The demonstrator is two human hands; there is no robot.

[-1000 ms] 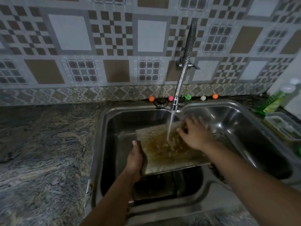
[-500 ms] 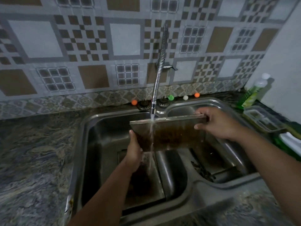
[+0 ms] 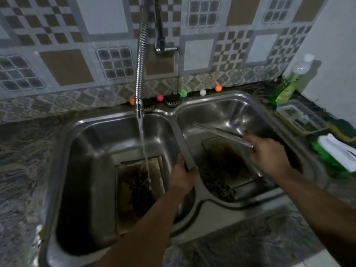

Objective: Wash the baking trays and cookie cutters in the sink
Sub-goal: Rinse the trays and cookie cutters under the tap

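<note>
My two hands hold a dirty metal baking tray [image 3: 223,132] tilted over the right basin of the steel double sink [image 3: 204,209]. My left hand [image 3: 182,177] grips its near left corner by the divider, and my right hand [image 3: 269,156] grips its right end. A second dirty tray [image 3: 138,189] lies in the left basin, where water from the spring faucet [image 3: 139,109] falls onto it. Dark small pieces [image 3: 219,187] lie at the bottom of the right basin; I cannot tell what they are.
A green dish soap bottle [image 3: 289,83] stands at the back right corner. A clear plastic container [image 3: 300,118], a sponge [image 3: 344,132] and a green-and-white item [image 3: 335,151] sit right of the sink. Small coloured balls [image 3: 183,93] line the back rim. Granite counter surrounds the sink.
The tray left the water stream over the left basin and went right over the right basin. My right hand shifted from rubbing its surface to gripping its edge. The view swung right.
</note>
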